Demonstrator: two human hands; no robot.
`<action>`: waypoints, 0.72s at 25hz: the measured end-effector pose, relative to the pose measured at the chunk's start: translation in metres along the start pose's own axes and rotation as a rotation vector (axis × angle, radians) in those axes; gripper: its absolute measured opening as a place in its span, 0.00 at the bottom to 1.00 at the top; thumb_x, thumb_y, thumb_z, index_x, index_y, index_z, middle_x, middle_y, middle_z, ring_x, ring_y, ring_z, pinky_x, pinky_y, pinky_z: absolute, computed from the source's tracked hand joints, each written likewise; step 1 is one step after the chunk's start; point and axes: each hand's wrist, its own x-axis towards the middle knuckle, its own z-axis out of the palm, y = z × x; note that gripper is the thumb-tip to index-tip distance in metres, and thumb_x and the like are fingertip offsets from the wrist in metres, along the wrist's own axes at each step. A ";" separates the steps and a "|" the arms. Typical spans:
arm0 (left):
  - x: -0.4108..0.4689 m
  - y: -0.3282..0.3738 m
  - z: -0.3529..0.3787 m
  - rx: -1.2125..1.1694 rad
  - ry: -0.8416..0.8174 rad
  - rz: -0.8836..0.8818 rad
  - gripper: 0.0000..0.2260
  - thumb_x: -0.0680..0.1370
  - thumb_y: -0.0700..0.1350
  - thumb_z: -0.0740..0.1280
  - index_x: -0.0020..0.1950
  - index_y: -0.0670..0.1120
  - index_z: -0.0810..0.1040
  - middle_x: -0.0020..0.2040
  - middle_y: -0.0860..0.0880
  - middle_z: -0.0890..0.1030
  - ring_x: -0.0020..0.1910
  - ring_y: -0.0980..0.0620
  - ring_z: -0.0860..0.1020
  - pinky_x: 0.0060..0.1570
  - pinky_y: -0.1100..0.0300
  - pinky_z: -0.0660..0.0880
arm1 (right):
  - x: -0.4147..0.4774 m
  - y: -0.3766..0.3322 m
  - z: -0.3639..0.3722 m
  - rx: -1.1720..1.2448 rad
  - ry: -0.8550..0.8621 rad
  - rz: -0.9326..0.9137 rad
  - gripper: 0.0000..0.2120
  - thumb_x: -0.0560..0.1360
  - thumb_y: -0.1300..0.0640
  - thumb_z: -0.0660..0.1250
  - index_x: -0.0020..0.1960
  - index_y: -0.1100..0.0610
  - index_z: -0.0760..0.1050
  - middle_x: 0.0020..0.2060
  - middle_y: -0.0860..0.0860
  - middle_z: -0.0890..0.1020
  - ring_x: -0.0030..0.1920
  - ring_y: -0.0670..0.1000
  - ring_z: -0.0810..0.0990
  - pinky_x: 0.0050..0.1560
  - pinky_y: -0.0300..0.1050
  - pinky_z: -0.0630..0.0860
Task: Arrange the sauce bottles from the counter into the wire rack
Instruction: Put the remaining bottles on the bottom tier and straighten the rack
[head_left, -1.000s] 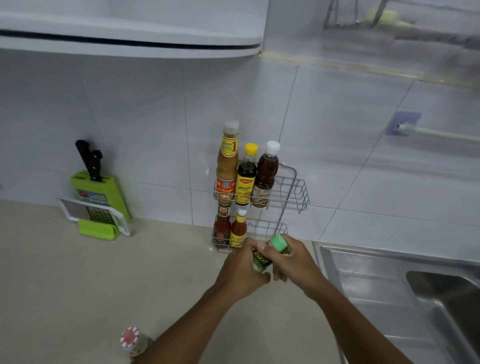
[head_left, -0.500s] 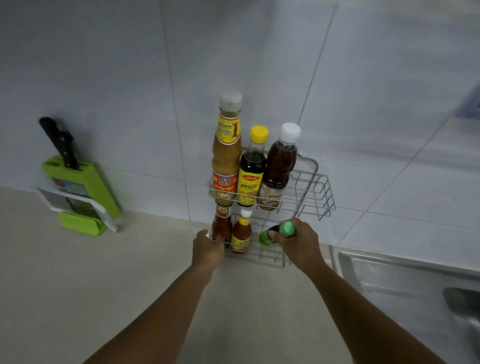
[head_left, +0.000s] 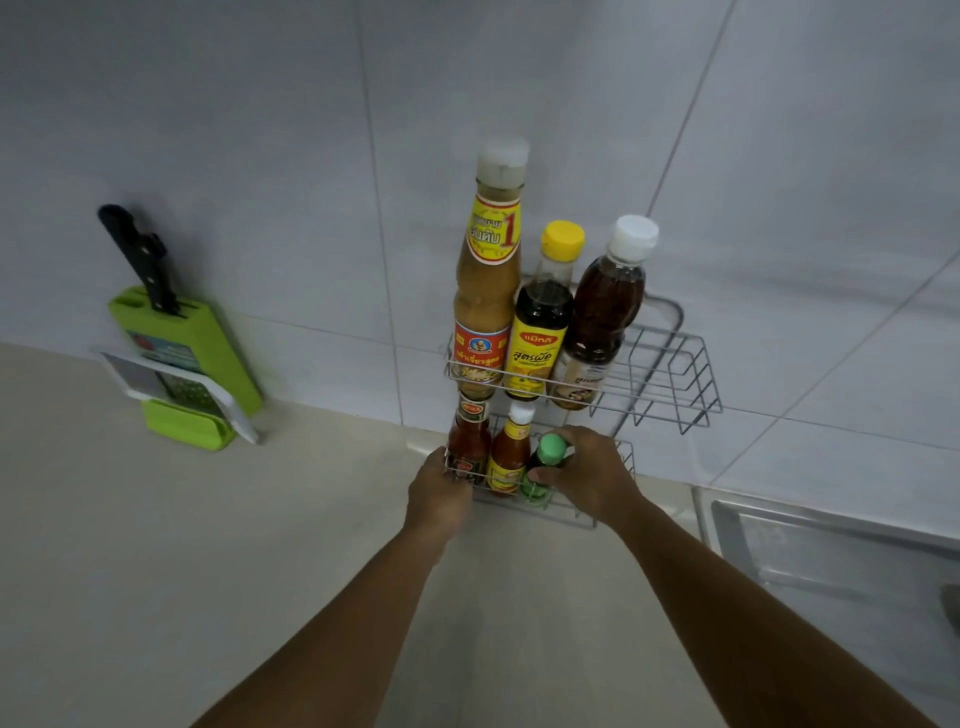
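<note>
A two-tier wire rack (head_left: 670, 364) stands on the counter against the tiled wall. Its upper tier holds a tall tan sauce bottle (head_left: 488, 280), a dark bottle with a yellow cap (head_left: 543, 317) and a brown bottle with a white cap (head_left: 602, 312). In the lower tier stand a red sauce bottle (head_left: 467, 436) and a small orange one (head_left: 509, 452). My right hand (head_left: 589, 475) grips a green-capped bottle (head_left: 543, 462), upright inside the lower tier beside the orange one. My left hand (head_left: 439, 493) holds the rack's lower front left corner.
A green knife block (head_left: 192, 353) with a black-handled knife and a white grater leans against the wall at the left. A steel sink (head_left: 831, 551) starts just right of the rack. Beige counter (head_left: 208, 545) stretches left and in front.
My right hand carried the green-capped bottle from in front of the rack into the lower tier and stood it upright. My left hand let go of the bottle and took the rack's corner.
</note>
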 end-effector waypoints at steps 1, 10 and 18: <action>-0.001 -0.002 -0.001 -0.003 -0.013 0.007 0.17 0.79 0.43 0.61 0.68 0.51 0.75 0.54 0.54 0.76 0.49 0.52 0.73 0.50 0.58 0.68 | 0.000 0.000 0.001 -0.009 0.002 -0.001 0.23 0.66 0.57 0.83 0.58 0.60 0.81 0.49 0.52 0.81 0.49 0.56 0.81 0.49 0.45 0.75; -0.016 0.006 -0.018 0.125 -0.131 -0.138 0.25 0.79 0.47 0.64 0.75 0.43 0.64 0.72 0.43 0.72 0.68 0.41 0.72 0.60 0.58 0.70 | -0.019 0.009 0.001 -0.045 -0.088 0.116 0.35 0.66 0.63 0.82 0.71 0.59 0.74 0.58 0.54 0.83 0.62 0.56 0.81 0.50 0.36 0.72; -0.032 0.048 -0.109 0.496 -0.439 0.079 0.26 0.79 0.38 0.61 0.77 0.46 0.65 0.74 0.44 0.71 0.64 0.46 0.76 0.54 0.61 0.72 | -0.107 -0.027 0.024 0.063 0.228 0.063 0.25 0.73 0.66 0.73 0.69 0.61 0.75 0.63 0.58 0.79 0.65 0.58 0.76 0.66 0.50 0.75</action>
